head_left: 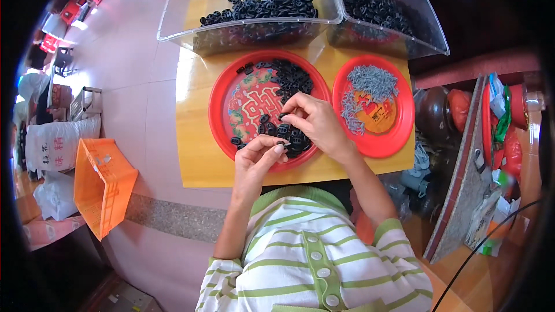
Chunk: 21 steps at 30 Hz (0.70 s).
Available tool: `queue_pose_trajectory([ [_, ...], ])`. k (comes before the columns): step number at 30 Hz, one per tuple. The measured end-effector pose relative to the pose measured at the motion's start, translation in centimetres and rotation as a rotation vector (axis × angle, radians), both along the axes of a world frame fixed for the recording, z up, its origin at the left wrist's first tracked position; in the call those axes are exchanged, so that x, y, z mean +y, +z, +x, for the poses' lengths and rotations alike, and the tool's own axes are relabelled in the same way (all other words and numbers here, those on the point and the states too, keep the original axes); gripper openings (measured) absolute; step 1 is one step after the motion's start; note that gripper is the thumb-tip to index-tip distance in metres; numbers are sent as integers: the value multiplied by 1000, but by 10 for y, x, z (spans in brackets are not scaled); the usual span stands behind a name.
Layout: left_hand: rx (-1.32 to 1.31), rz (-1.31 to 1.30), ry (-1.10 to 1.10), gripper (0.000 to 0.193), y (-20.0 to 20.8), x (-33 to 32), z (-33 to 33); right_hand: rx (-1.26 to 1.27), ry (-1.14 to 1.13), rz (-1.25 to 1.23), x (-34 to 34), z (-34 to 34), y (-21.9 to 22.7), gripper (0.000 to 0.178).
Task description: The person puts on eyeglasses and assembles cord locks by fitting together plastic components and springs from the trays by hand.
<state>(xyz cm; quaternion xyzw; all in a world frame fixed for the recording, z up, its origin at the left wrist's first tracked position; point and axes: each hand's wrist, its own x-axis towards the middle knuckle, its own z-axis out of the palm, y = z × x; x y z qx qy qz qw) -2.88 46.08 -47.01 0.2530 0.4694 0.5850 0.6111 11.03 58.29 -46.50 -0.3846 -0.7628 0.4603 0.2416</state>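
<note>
Over the near rim of a round red tray (218, 128), my left hand (254, 159) pinches a small black part (281, 143) with a light grey tip beside it. Just above and to the right, my right hand (317, 122) closes thumb and forefinger on another small black oval piece (282, 116). Black plastic pieces (292, 78) with holes lie piled along the tray's right side and under my hands. A second red tray (388, 149) to the right holds many small grey pins (373, 84). Part of the pile is hidden behind my fingers.
Two clear plastic bins (248, 21) (399, 36) with heaped black pieces stand at the far side of the yellow table (193, 162). An orange crate (104, 188) sits on the floor at left, near white sacks (58, 144). A stone slab edge (457, 179) and bags are at right.
</note>
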Motion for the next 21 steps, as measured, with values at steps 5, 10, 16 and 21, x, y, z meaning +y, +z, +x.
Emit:
queue_pose_trajectory([
  [5,-44,12,37,12,-2,0,-1,101,-60,73,-8,17,11,12],
  [10,-73,-10,60,13,1,5,2,229,-115,-384,-22,33,16,11],
  [16,-71,-18,47,13,4,9,9,489,-142,-500,-28,42,8,18],
  [21,-69,-4,32,13,5,13,15,558,-162,-513,-29,45,6,19],
])
